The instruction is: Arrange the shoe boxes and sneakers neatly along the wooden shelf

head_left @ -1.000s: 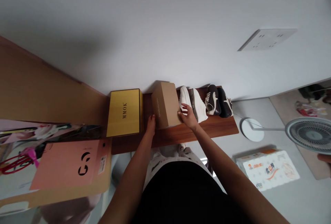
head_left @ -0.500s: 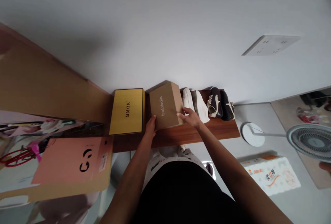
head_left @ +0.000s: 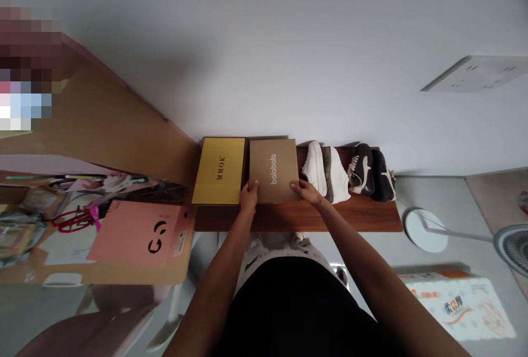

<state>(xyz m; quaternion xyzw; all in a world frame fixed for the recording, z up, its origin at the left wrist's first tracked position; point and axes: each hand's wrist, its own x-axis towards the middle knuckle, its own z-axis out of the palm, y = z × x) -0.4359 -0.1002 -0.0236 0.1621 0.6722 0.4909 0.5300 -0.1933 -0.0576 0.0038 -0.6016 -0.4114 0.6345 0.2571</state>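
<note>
A brown shoe box (head_left: 273,167) marked "balabala" rests on a dark wooden shelf (head_left: 313,217) against the wall. My left hand (head_left: 248,196) grips its near left corner, thumb on the lid. On the near right corner, my right hand (head_left: 306,191) holds the same box with its thumb on top. Close on the left lies a yellow "MMOK" box (head_left: 220,170). To the right of my right hand stand white sneakers (head_left: 314,167), then black sneakers (head_left: 362,169) with cream trim. The undersides of both hands' grips are hidden.
At left is a desk with a pink box (head_left: 134,233), red cord (head_left: 76,219) and clutter, above a pink chair (head_left: 103,313). A fan (head_left: 513,244), a white round base (head_left: 424,229) and a printed white pack (head_left: 462,305) are on the right. A socket plate (head_left: 478,73) is on the wall.
The brown box has gone from tilted and skewed to straight beside the yellow box. Both hands stayed on it. The view has shifted left, showing more of the desk.
</note>
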